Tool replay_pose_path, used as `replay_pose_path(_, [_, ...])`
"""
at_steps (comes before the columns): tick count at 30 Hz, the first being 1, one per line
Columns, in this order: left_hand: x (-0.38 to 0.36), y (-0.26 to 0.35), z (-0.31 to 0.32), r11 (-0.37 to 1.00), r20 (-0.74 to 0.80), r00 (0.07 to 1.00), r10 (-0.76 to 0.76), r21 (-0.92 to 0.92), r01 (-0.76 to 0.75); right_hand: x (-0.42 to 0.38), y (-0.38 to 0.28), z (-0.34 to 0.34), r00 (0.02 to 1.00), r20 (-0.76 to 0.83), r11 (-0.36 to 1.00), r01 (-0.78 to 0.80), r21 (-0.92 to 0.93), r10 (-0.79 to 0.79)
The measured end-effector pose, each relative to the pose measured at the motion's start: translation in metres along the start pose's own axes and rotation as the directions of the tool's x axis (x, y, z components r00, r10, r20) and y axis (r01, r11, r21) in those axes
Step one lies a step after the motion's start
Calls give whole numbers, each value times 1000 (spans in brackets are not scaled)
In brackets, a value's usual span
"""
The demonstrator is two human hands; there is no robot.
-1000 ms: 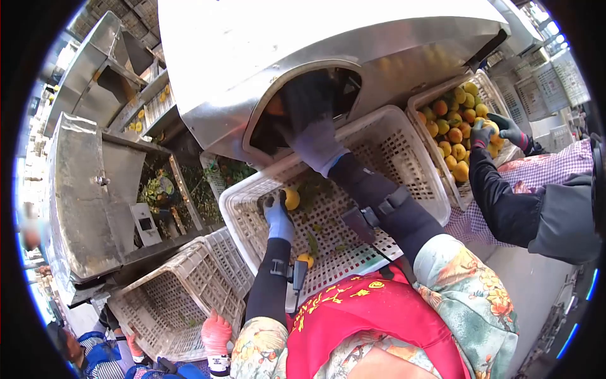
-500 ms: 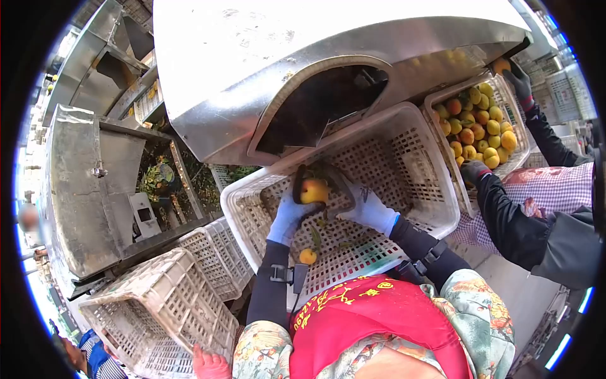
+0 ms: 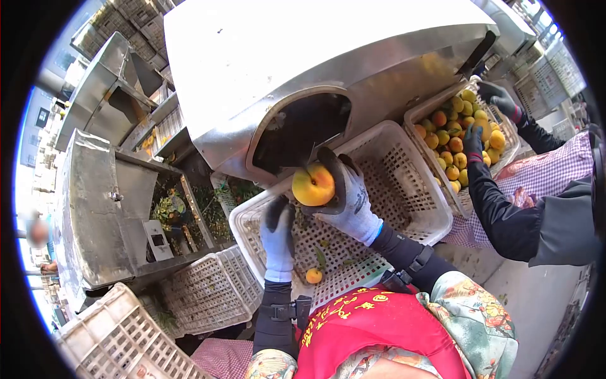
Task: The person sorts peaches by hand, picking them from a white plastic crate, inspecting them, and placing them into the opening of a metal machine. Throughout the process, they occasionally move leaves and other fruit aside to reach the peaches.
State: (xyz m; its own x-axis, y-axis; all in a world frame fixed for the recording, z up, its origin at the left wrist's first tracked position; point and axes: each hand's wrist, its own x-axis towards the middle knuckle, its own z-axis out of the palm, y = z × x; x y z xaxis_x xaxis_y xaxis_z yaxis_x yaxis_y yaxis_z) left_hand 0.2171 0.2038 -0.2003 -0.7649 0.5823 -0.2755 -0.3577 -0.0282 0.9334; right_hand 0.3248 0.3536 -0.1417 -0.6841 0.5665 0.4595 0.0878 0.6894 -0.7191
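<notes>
My right hand, in a blue-grey glove with dark fingers, holds a yellow-orange peach above a white plastic crate. Beside the fruit on the left is my left hand, gloved the same way, its fingers pointing up and drawn together, with nothing visible in them. A small yellow fruit and some green leaves lie in the crate near my body. Behind the hands is the dark opening of a metal machine.
At the right, a co-worker's gloved hands are over a crate of peaches. The machine's metal housing spans the top. Empty white crates stand at the lower left, near a metal chute with leaves beside it.
The peach has risen toward the camera in my right hand, and my left hand has come off it. The view has shifted. A co-worker's hand has moved onto the peaches.
</notes>
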Motion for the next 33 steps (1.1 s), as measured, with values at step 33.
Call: replay_pose_path(33, [-14, 9, 5, 858, 377, 906, -194, -382, 343, -51, -12, 6, 960, 279, 1000, 1, 8, -4])
